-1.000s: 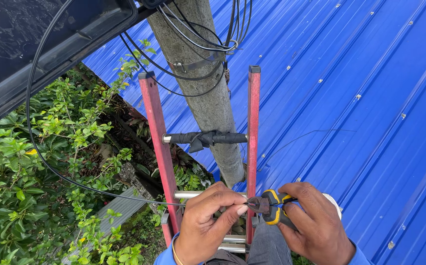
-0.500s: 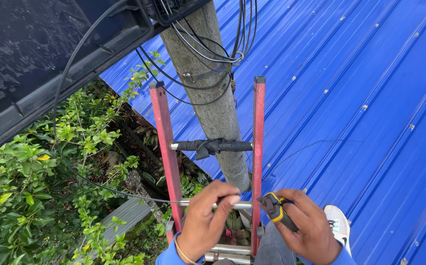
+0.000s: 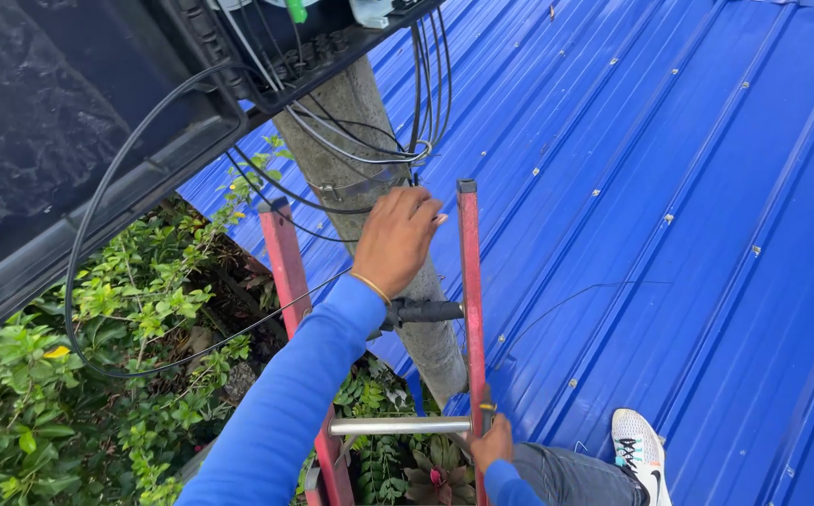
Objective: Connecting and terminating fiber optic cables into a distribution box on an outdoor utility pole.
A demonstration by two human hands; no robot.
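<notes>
A: Position?

B: Head view looks down a red ladder (image 3: 468, 281) leaning on a grey concrete pole (image 3: 370, 187). Blue corrugated roof (image 3: 688, 187) to the right, green shrubs (image 3: 98, 375) below on the left.

A: Left hand?

B: Left hand (image 3: 396, 239) is raised at the pole, between the two ladder rails, just under the metal band (image 3: 351, 187) that wraps the pole. Fingers curled, knuckles toward the camera. Fingertips sit close to the bundle of black cables (image 3: 398, 150) looped there. Cannot tell whether it grips a cable or only rests against the pole. Thin gold bracelet at the wrist, blue sleeve (image 3: 285, 403) running back toward the camera.

A: Right hand?

B: Right hand (image 3: 493, 442) is low, closed around the right rail of the ladder, just beside the silver rung (image 3: 398, 425). Something small and yellowish shows at the top of the fist; too small to identify.

A: Other items?

B: Open black cable box (image 3: 98, 141) overhead at top left, lid hanging down, cables running out of it. One long black cable (image 3: 79, 281) droops in a wide loop over the shrubs. Black wrapped rung (image 3: 426, 310) crosses just below the left wrist. A white sneaker (image 3: 639, 450) rests on the roof at bottom right, grey trouser leg (image 3: 566, 473) next to it.
</notes>
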